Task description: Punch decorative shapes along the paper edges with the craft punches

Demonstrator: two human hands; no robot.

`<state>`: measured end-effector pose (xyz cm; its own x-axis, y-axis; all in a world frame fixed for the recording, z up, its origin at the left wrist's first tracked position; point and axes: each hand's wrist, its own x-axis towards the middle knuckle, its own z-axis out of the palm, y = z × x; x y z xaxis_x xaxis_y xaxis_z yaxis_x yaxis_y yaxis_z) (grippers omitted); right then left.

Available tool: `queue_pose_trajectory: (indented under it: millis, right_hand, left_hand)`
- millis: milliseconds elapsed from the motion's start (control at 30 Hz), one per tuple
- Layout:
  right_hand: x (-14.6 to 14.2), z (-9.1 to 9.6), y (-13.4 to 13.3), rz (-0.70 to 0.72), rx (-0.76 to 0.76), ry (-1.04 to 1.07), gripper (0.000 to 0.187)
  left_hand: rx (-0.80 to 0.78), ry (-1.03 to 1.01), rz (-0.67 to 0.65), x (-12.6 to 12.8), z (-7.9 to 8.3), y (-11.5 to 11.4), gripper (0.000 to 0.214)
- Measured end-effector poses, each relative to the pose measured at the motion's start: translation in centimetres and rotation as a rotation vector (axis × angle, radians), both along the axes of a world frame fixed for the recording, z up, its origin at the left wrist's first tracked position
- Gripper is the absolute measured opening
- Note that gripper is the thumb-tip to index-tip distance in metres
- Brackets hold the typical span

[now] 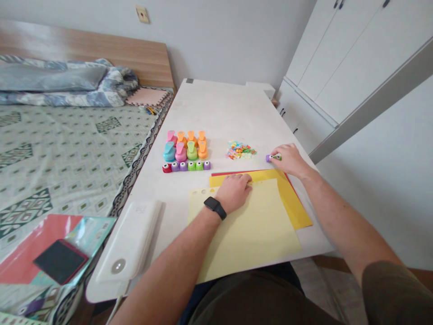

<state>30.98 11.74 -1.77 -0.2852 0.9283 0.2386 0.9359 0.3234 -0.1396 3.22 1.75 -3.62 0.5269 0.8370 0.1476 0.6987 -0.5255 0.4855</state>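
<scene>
My left hand (234,192), with a black watch on the wrist, rests palm down on a pale yellow sheet of paper (257,230), its fingers reaching over the top edge. Holes are punched along that edge, left of the hand. Deeper yellow paper (294,205) lies beneath, with red sheet edges showing. At the right of the table, my right hand (287,159) is closed around a small green craft punch (278,157), partly hidden by the fingers. A small purple craft punch (268,158) is beside it, at the fingertips.
Colourful paper cut-outs (240,150) are heaped mid-table. Larger craft punches (181,152) stand in rows at the left, with a row of small punches (183,166) in front. A white machine (131,239) sits on the left edge. A phone (61,261) lies on the bed.
</scene>
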Motion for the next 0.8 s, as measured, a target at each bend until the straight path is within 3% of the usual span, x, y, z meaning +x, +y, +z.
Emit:
queue_pose_trajectory:
  millis: [133, 300, 433, 600, 800]
  right_hand:
    - [-1.0, 1.3, -2.5, -0.038, -0.002, 0.243, 0.022]
    - [-2.0, 1.7, -5.0, 0.005, -0.228, 0.656, 0.023]
    - [-2.3, 1.5, -6.2, 0.125, -0.384, 0.833, 0.026]
    - [-2.1, 1.2, -7.0, 0.211, -0.503, 0.901, 0.041]
    - [-1.4, 0.9, -7.3, 0.229, -0.513, 0.735, 0.042]
  left_hand:
    - [-0.004, -0.007, 0.004, 0.0, 0.0, 0.1, 0.019]
    - [-0.002, -0.028, 0.000, 0.0, 0.0, 0.3, 0.020]
    - [0.004, -0.046, -0.004, 0.0, -0.1, 0.4, 0.020]
    - [0.007, -0.061, -0.013, 0.1, -0.2, 0.5, 0.020]
    - [0.018, -0.071, -0.017, 0.2, -0.4, 0.8, 0.020]
